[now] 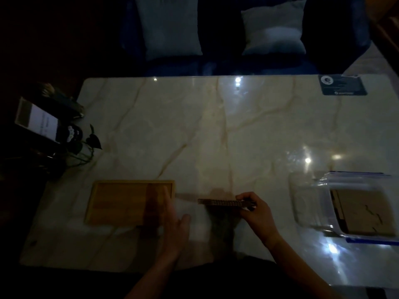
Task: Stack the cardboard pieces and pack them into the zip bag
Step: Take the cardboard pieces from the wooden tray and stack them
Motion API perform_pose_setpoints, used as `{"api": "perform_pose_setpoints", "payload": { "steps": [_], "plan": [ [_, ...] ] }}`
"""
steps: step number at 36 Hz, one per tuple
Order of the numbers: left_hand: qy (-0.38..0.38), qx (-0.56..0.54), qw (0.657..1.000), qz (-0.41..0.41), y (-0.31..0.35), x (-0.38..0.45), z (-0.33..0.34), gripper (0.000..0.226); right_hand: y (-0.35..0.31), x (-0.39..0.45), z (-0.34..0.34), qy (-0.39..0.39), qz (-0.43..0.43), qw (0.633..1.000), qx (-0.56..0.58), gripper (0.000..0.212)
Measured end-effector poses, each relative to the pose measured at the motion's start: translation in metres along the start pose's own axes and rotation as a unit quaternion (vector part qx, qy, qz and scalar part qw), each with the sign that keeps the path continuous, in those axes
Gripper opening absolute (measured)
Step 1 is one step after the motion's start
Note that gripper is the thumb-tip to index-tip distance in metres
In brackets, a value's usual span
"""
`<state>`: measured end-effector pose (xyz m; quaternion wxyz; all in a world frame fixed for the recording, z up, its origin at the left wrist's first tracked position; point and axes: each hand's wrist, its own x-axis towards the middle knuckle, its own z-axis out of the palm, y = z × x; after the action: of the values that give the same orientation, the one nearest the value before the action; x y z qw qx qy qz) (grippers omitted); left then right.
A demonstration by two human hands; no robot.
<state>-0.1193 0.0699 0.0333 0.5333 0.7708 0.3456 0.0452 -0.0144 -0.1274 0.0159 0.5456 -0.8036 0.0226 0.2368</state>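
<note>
- Dimly lit, a pale marble-veined desk fills the view, with glints of light on its right half.
- Near the middle, the right hand holds a stack of cardboard pieces edge-on — the fingers are curled closed over its right end, and the stack points left, just above the desk.
- Left of the stack, the left hand is flat and open, its fingers together and stretched far-ward, gripping nothing; its fingertips overlap the right edge of a wooden tray.
- That tray lies flat on the near left of the desk, and a shadow darkens its right part.
- At the near right lies the zip bag, clear with blue strips along its far and near edges; more brown cardboard is already inside its right part, well apart from the stack in the hand.
- At the far right corner sits a dark card bearing a round white logo — its writing is too blurred to read.
- On the left edge stand a dark holder with a white label, its print unreadable, and a small leafy plant.
- Beyond the desk, two pale cushions rest on a dark seat.
</note>
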Motion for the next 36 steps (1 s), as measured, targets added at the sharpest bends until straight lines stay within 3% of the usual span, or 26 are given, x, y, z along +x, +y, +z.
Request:
{"api": "perform_pose_setpoints", "payload": {
  "steps": [4,9,11,16,18,23,28,36],
  "plan": [
    [-0.044,-0.074,0.996,-0.019,0.013,-0.010,0.017,0.100,-0.002,0.000,0.002,-0.005,0.012,1.000,0.006,0.030],
    [-0.183,-0.118,0.975,-0.038,0.012,-0.019,0.035,0.097,-0.003,0.001,0.002,0.017,0.019,0.999,0.022,0.027],
    [-0.158,-0.129,0.978,-0.048,0.006,-0.012,0.031,0.097,-0.003,0.001,0.000,0.012,0.024,0.999,0.030,0.026],
    [0.001,-0.211,0.974,-0.086,0.012,0.007,0.021,0.101,-0.005,0.000,-0.001,0.009,0.020,0.999,0.041,0.025],
    [0.005,-0.222,0.971,-0.092,0.017,0.008,0.025,0.100,-0.005,0.000,-0.001,0.011,0.022,0.999,0.031,0.024],
    [-0.172,-0.114,0.978,-0.044,0.018,-0.003,0.045,0.088,-0.004,0.000,0.000,0.018,0.037,0.999,0.014,0.025],
    [-0.173,0.034,0.984,0.020,0.008,0.008,0.035,0.065,-0.001,0.001,-0.007,0.015,0.024,0.997,-0.079,0.028],
    [-0.164,0.164,0.969,0.085,0.001,0.026,0.030,0.032,0.007,-0.005,-0.012,0.014,-0.001,0.991,-0.136,0.028]
  ]
}}
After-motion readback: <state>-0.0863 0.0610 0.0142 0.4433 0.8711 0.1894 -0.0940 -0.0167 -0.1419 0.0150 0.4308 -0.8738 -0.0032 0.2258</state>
